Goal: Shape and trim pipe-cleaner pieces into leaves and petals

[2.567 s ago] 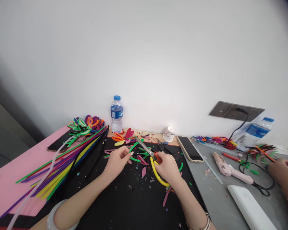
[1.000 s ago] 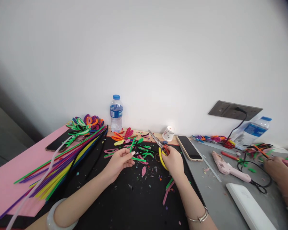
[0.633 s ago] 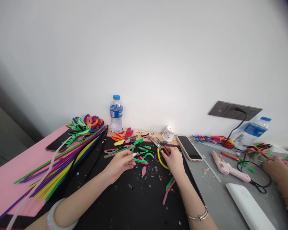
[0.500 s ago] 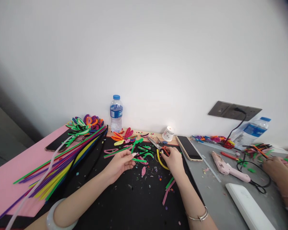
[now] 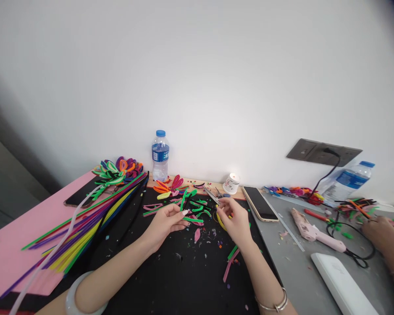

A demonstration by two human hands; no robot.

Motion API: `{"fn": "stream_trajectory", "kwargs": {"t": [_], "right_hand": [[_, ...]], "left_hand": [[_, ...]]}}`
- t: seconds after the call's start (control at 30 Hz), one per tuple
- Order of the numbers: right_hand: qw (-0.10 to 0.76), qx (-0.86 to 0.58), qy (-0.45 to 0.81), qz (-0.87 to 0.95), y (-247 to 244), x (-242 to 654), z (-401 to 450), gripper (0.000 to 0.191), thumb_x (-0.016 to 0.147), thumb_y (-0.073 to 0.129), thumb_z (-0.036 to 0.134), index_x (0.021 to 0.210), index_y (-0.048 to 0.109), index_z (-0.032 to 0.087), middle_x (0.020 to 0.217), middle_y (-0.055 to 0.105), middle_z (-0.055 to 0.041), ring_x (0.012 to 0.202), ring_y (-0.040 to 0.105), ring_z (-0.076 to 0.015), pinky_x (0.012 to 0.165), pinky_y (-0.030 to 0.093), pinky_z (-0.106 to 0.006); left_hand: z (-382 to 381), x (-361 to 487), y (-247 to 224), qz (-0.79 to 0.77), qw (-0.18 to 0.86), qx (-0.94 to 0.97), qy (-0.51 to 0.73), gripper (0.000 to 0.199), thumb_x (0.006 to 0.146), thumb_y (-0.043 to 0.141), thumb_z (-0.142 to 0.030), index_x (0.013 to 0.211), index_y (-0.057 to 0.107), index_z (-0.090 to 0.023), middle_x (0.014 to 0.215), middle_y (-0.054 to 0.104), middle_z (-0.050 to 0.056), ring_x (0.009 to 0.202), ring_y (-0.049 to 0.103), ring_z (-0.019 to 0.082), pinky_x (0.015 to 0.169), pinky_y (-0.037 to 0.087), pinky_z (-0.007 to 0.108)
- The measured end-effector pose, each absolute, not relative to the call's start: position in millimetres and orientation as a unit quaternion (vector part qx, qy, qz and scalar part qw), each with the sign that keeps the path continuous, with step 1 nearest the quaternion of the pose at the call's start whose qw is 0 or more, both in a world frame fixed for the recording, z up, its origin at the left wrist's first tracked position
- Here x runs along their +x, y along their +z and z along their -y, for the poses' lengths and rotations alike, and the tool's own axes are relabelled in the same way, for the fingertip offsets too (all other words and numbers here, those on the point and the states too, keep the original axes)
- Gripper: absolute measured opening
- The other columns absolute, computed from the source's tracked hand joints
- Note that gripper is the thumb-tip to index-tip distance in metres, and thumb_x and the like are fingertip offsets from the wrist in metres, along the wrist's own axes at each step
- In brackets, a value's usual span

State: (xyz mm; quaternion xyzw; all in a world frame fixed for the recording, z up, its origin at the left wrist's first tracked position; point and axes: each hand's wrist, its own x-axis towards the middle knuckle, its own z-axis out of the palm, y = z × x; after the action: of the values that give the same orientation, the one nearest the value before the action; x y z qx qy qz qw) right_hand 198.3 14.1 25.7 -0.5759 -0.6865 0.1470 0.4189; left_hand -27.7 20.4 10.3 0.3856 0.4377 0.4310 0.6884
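A bent, fuzzy green pipe cleaner is pinched in our left hand, nearer us and right of the clear plastic bottle with blue cap. Farther right of the bottle, our right hand curls half-open over yellow-handled metal scissors; we cannot tell if it grips them. Right of the bottle stands a small white printed cup, contents hidden.

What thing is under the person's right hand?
Scissors are there: blades and part of a yellow handle show. The right hand covers the rest; anything else directly beneath cannot be seen.
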Motion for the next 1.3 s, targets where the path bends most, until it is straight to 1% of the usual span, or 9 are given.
{"fn": "stream_trajectory", "kwargs": {"t": [0.17, 0.3, 0.4, 0.5, 0.67, 0.8, 0.97, 1.1, 1.3], "right_hand": [[0.375, -0.521, 0.342, 0.686, 20, 176, -6, 0.018, 0.071, 0.064, 0.026, 0.087, 0.058, 0.02, 0.062, 0.056, 0.0047, 0.051, 0.05, -0.0103, 0.051, 0.043, -0.021], [0.41, -0.482, 0.45, 0.63, 10, 163, -4, 0.017, 0.07, 0.063, 0.024, 0.087, 0.059, 0.021, 0.065, 0.059, 0.0046, 0.051, 0.055, -0.0108, 0.051, 0.046, -0.022], [0.438, -0.468, 0.504, 0.579, 7, 158, -4, 0.012, 0.071, 0.062, 0.024, 0.082, 0.06, 0.021, 0.056, 0.059, 0.0055, 0.046, 0.057, -0.0115, 0.05, 0.048, -0.023], [0.454, -0.466, 0.535, 0.539, 8, 158, -5, 0.01, 0.069, 0.065, 0.026, 0.076, 0.06, 0.021, 0.049, 0.058, 0.0057, 0.044, 0.057, -0.0127, 0.048, 0.048, -0.024], [0.458, -0.447, 0.566, 0.52, 8, 160, -6, 0.017, 0.071, 0.068, 0.035, 0.066, 0.063, 0.019, 0.051, 0.061, 0.0026, 0.042, 0.056, -0.0114, 0.047, 0.048, -0.024], [0.448, -0.462, 0.574, 0.506, 6, 159, -5, 0.028, 0.071, 0.069, 0.043, 0.061, 0.061, 0.017, 0.051, 0.063, -0.0001, 0.041, 0.056, -0.0117, 0.045, 0.047, -0.024], [0.447, -0.455, 0.586, 0.499, 8, 159, -6, 0.033, 0.066, 0.072, 0.045, 0.059, 0.059, 0.016, 0.049, 0.063, -0.0008, 0.038, 0.053, -0.01, 0.041, 0.044, -0.021], [0.439, -0.448, 0.583, 0.516, 10, 159, -5, 0.032, 0.069, 0.07, 0.043, 0.058, 0.06, 0.015, 0.049, 0.063, -0.001, 0.036, 0.052, -0.0091, 0.04, 0.043, -0.02], [0.438, -0.452, 0.595, 0.5, 8, 158, -5, 0.029, 0.069, 0.07, 0.039, 0.058, 0.058, 0.016, 0.05, 0.064, -0.0012, 0.036, 0.052, -0.0087, 0.04, 0.043, -0.019]], "left_hand": [[-20, -26, 8, -0.425, 0.692, 0.384, 0.439, 0.032, 0.066, 0.076, -0.034, 0.069, 0.049, -0.017, 0.064, 0.06, -0.004, 0.07, 0.068, 0.014, 0.065, 0.052, 0.022], [-18, -24, 5, -0.415, 0.707, 0.394, 0.416, 0.031, 0.067, 0.075, -0.034, 0.067, 0.05, -0.017, 0.062, 0.062, -0.004, 0.072, 0.069, 0.015, 0.062, 0.05, 0.019], [-16, -22, 4, -0.419, 0.709, 0.428, 0.372, 0.03, 0.066, 0.075, -0.035, 0.065, 0.052, -0.016, 0.064, 0.067, -0.001, 0.071, 0.07, 0.017, 0.06, 0.049, 0.02], [-16, -21, 4, -0.439, 0.689, 0.473, 0.329, 0.028, 0.067, 0.073, -0.038, 0.062, 0.057, -0.015, 0.066, 0.071, 0.004, 0.069, 0.07, 0.018, 0.059, 0.049, 0.022], [-16, -20, 3, -0.436, 0.658, 0.537, 0.298, 0.031, 0.074, 0.063, -0.043, 0.063, 0.066, -0.013, 0.062, 0.071, 0.006, 0.061, 0.069, 0.018, 0.056, 0.049, 0.023], [-13, -17, 0, -0.418, 0.659, 0.548, 0.3, 0.041, 0.076, 0.057, -0.051, 0.062, 0.062, -0.013, 0.055, 0.067, 0.004, 0.051, 0.065, 0.015, 0.049, 0.045, 0.022], [-13, -16, -5, -0.396, 0.671, 0.551, 0.299, 0.049, 0.078, 0.048, -0.06, 0.07, 0.056, -0.013, 0.065, 0.067, 0.005, 0.048, 0.064, 0.014, 0.046, 0.043, 0.021], [-14, -17, -5, -0.407, 0.64, 0.576, 0.306, 0.043, 0.082, 0.045, -0.056, 0.079, 0.054, -0.014, 0.065, 0.066, 0.003, 0.05, 0.064, 0.015, 0.047, 0.043, 0.022], [-13, -20, 1, -0.404, 0.575, 0.662, 0.26, 0.038, 0.087, 0.039, -0.049, 0.071, 0.05, -0.016, 0.064, 0.066, 0.003, 0.041, 0.054, 0.01, 0.041, 0.035, 0.019]]}}
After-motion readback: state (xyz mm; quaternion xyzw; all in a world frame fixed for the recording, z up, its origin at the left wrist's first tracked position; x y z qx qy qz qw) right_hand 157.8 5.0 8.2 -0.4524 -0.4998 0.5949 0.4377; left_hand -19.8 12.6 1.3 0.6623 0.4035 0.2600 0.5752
